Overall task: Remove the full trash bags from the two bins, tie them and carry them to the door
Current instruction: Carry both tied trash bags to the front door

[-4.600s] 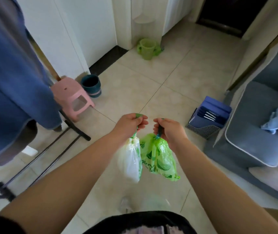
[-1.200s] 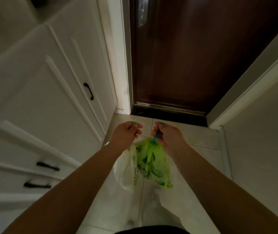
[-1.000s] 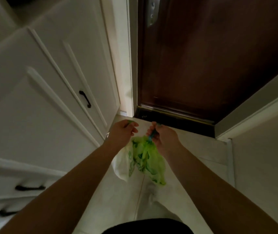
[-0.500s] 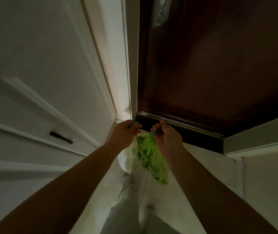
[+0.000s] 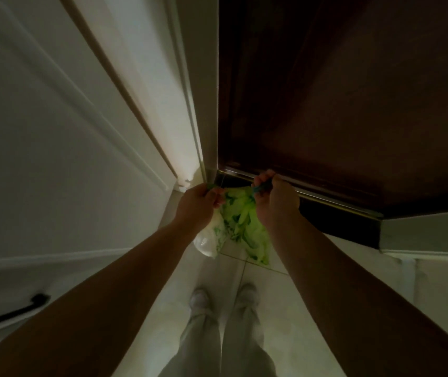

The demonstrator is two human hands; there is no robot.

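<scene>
No words or numbers can be read here. The green bag [image 5: 244, 227] and the white bag [image 5: 207, 242] have dark green marks on them, but the marks are too crumpled and dim to tell if any are letters. The dark door [image 5: 353, 104] and the white cupboard [image 5: 40, 159] show no writing that can be read.
</scene>
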